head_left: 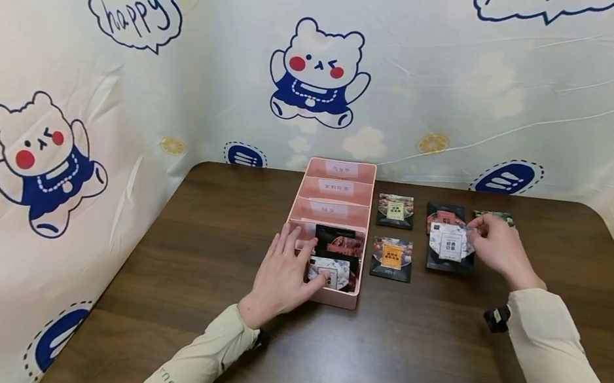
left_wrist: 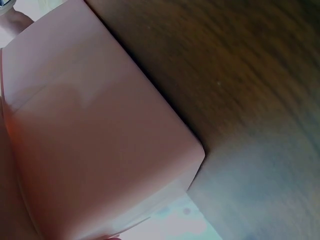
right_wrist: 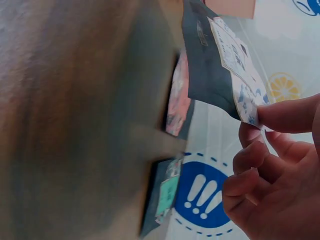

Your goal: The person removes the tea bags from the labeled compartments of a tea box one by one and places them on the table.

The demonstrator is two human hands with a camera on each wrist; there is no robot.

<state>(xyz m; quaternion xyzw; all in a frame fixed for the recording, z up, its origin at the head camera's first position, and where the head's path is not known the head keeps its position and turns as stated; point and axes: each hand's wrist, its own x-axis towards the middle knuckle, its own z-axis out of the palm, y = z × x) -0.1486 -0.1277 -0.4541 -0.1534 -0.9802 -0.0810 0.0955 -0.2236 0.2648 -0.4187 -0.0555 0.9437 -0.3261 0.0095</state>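
My right hand point(head_left: 503, 251) pinches the upper right corner of a black sachet with a white label point(head_left: 450, 245). In the right wrist view, thumb and forefinger meet at the end of that sachet point(right_wrist: 235, 57), which is lifted above the table. My left hand point(head_left: 284, 274) rests over the left edge of a pink divided box point(head_left: 334, 298), fingers spread and thumb at a white-labelled sachet point(head_left: 330, 276) in the front compartment. A dark sachet with red print point(head_left: 343, 244) stands behind it. The box's pink side wall point(left_wrist: 110, 130) fills much of the left wrist view.
Dark sachets with yellow-green point(head_left: 395, 211) and orange point(head_left: 391, 258) labels lie right of the box. Behind the held sachet are a red-labelled one point(head_left: 446, 214) and a green-labelled one point(right_wrist: 167, 195). Paper labels point(head_left: 337, 187) mark the rear compartments. A printed curtain point(head_left: 210, 84) borders the brown table point(head_left: 205, 236).
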